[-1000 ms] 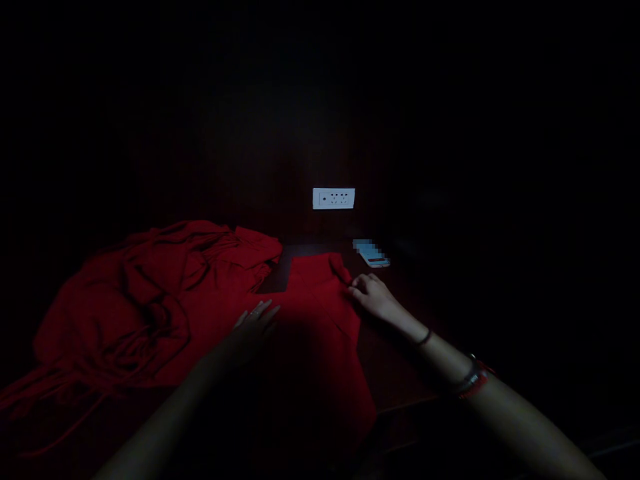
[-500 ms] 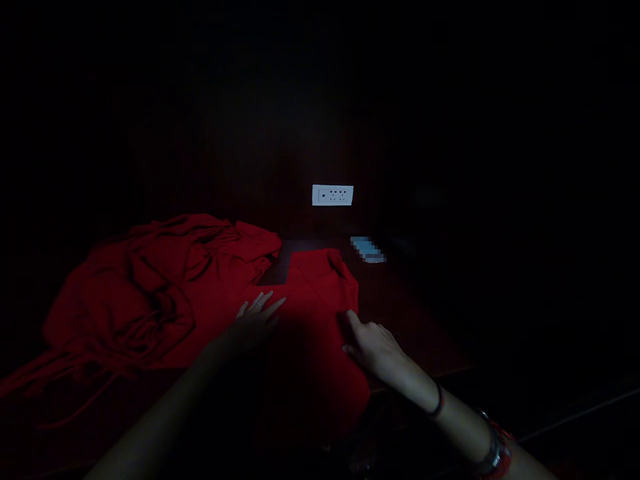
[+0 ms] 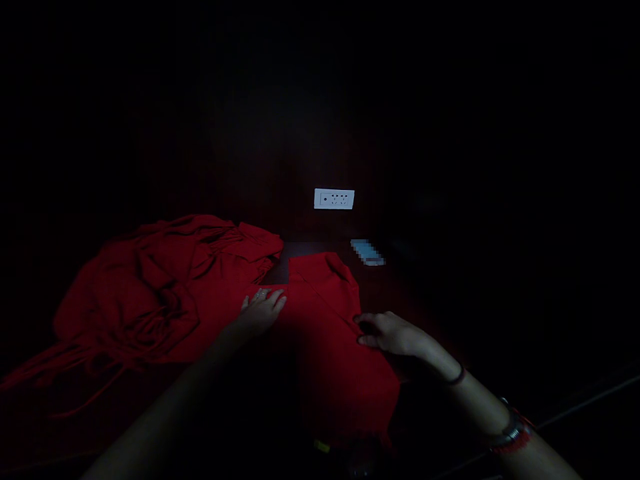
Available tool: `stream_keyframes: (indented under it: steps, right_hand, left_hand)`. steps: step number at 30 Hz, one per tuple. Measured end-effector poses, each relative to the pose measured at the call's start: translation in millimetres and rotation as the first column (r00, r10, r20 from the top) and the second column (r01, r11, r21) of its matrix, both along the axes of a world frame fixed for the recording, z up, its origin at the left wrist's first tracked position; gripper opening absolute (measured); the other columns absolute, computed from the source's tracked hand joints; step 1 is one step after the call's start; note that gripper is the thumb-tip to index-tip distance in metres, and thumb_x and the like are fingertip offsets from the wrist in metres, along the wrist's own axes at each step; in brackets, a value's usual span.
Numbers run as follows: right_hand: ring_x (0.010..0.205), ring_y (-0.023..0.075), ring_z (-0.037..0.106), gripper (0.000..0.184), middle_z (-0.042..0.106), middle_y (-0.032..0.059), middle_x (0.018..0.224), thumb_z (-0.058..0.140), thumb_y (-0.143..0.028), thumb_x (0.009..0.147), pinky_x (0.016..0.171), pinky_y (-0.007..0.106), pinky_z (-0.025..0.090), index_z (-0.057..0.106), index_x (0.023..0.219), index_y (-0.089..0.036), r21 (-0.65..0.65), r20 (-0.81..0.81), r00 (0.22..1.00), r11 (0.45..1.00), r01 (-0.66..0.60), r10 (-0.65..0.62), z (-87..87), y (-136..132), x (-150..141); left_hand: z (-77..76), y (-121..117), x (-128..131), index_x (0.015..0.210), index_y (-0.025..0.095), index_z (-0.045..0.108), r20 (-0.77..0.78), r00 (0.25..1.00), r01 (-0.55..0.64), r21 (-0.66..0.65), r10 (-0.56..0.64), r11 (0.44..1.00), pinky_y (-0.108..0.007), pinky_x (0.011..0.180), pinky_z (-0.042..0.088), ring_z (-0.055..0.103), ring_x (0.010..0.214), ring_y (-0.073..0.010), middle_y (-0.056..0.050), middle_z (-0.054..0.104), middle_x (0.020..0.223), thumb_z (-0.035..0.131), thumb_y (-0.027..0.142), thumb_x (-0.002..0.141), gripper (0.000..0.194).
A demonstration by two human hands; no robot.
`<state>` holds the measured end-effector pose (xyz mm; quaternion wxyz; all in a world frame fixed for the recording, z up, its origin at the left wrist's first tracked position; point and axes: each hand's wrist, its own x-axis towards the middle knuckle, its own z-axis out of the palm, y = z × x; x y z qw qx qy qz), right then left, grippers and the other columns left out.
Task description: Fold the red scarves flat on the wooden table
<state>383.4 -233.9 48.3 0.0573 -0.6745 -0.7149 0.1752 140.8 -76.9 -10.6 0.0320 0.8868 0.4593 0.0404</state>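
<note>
A red cloth with fringes [image 3: 200, 293] lies spread across a dark surface; its left part is bunched, its right part is a flatter folded panel [image 3: 325, 333]. My left hand [image 3: 261, 312] rests on the cloth near the panel's upper left, fingers loosely curled and lying on the fabric. My right hand [image 3: 393, 335] sits at the panel's right edge, its fingers pinched on the fabric edge. Bracelets show on my right wrist. The scene is very dark.
A white wall socket plate [image 3: 334, 199] is on the dark back wall. A small pale blue flat object [image 3: 367, 252] lies on the surface beyond the cloth. Long fringe strands [image 3: 60, 387] trail at the lower left.
My right hand slid from the panel's far corner down its right edge toward me and now grips the edge. My left hand moved slightly forward on the cloth.
</note>
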Motion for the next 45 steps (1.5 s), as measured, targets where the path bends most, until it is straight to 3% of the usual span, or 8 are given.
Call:
stream_keyframes:
  steps: [7, 10, 14, 20, 25, 31, 40, 45]
  right_hand:
    - [0.101, 0.0221, 0.048, 0.043, 0.05, 0.0153, 0.113, 0.049, -0.038, 0.075, 0.082, 0.026, 0.036, 0.05, 0.108, -0.01, 0.3, -0.099, 0.931, 0.881, 0.365, -0.352, -3.1, 98, 19]
    - [0.084, 0.0196, 0.055, 0.034, 0.059, 0.0126, 0.095, 0.052, -0.034, 0.073, 0.071, 0.026, 0.041, 0.056, 0.095, -0.009, 0.162, -0.344, 0.866, 0.886, 0.436, -0.363, -17.9, 133, 31]
    - [0.067, 0.0132, 0.056, 0.027, 0.062, 0.0066, 0.08, 0.039, -0.029, 0.08, 0.061, 0.024, 0.043, 0.056, 0.09, -0.01, 0.115, -0.519, 0.773, 0.866, 0.487, -0.366, -35.9, 144, 49]
    - [0.084, 0.0159, 0.054, 0.028, 0.057, 0.0087, 0.094, 0.048, -0.023, 0.074, 0.074, 0.027, 0.041, 0.051, 0.099, -0.01, 0.227, -0.431, 0.794, 0.8, 0.556, -0.429, -41.8, 138, 72]
    - [0.103, 0.0207, 0.041, 0.041, 0.043, 0.0132, 0.112, 0.048, -0.026, 0.075, 0.084, 0.032, 0.034, 0.043, 0.114, -0.012, 0.504, -0.085, 0.946, 0.805, 0.312, -0.314, -34.1, 118, 40]
    - [0.093, 0.0189, 0.045, 0.031, 0.049, 0.0094, 0.099, 0.045, -0.035, 0.079, 0.08, 0.032, 0.036, 0.053, 0.102, -0.015, 0.336, 0.179, 0.973, 0.921, -0.198, 0.144, -26.6, 79, -19]
    - [0.099, 0.0219, 0.042, 0.041, 0.046, 0.0117, 0.108, 0.036, -0.042, 0.082, 0.084, 0.04, 0.035, 0.046, 0.114, -0.019, 0.326, 0.265, 0.943, 0.902, -0.285, 0.202, -35.8, 36, -33]
    - [0.111, 0.0237, 0.034, 0.042, 0.04, 0.0127, 0.118, 0.029, -0.039, 0.085, 0.089, 0.046, 0.03, 0.038, 0.122, -0.021, 0.304, 0.321, 0.914, 0.886, -0.349, 0.25, -46.7, 59, -8]
  left_hand:
    - [6.6, 26, 39, 0.13, 0.017, 0.024, 0.148, 0.979, -0.139, -0.034, 0.142, 0.99, -0.043, 0.094, 0.026, 0.019, 0.124, -0.0273, -0.014, 0.02, 0.136, 0.023, 0.05, 0.081, 0.059]
    - [8.6, 41, 50, 0.129, 0.018, 0.025, 0.171, 0.985, -0.04, 0.047, 0.032, 0.998, -0.043, 0.095, 0.024, 0.011, 0.126, -0.0265, -0.01, 0.016, 0.138, 0.023, 0.047, 0.082, 0.056]
    - [3.7, 54, 58, 0.129, 0.023, 0.024, 0.104, 0.974, 0.197, 0.041, -0.2, 0.98, -0.042, 0.096, 0.023, 0.016, 0.125, -0.0231, -0.005, 0.021, 0.138, 0.021, 0.046, 0.083, 0.052]
    - [-12.1, 56, 59, 0.125, 0.022, 0.035, 0.081, 0.982, 0.162, 0.125, -0.173, 0.979, -0.037, 0.095, 0.027, 0.034, 0.116, -0.02, -0.008, 0.038, 0.127, 0.024, 0.046, 0.083, 0.049]
    - [-6.5, 49, 53, 0.128, 0.02, 0.028, 0.119, 0.989, 0.076, 0.138, -0.093, 0.988, -0.04, 0.096, 0.024, 0.023, 0.122, -0.025, -0.011, 0.026, 0.134, 0.03, 0.05, 0.08, 0.057]
    - [5.9, 42, 44, 0.117, 0.013, 0.042, 0.157, 0.985, -0.097, 0.162, 0.071, 0.982, -0.03, 0.085, 0.036, 0.046, 0.099, -0.0212, -0.012, 0.047, 0.107, 0.038, 0.03, 0.078, 0.043]
    - [-18.6, 29, 29, 0.124, 0.019, 0.036, 0.116, 0.993, 0.011, 0.208, -0.036, 0.978, -0.04, 0.091, 0.031, 0.034, 0.115, -0.0245, -0.009, 0.039, 0.127, 0.027, 0.043, 0.082, 0.049]
    - [-16.3, 40, 41, 0.129, 0.019, 0.029, 0.081, 0.997, -0.015, 0.15, 0.003, 0.988, -0.041, 0.099, 0.019, 0.017, 0.125, -0.0254, -0.008, 0.027, 0.135, 0.023, 0.046, 0.082, 0.054]
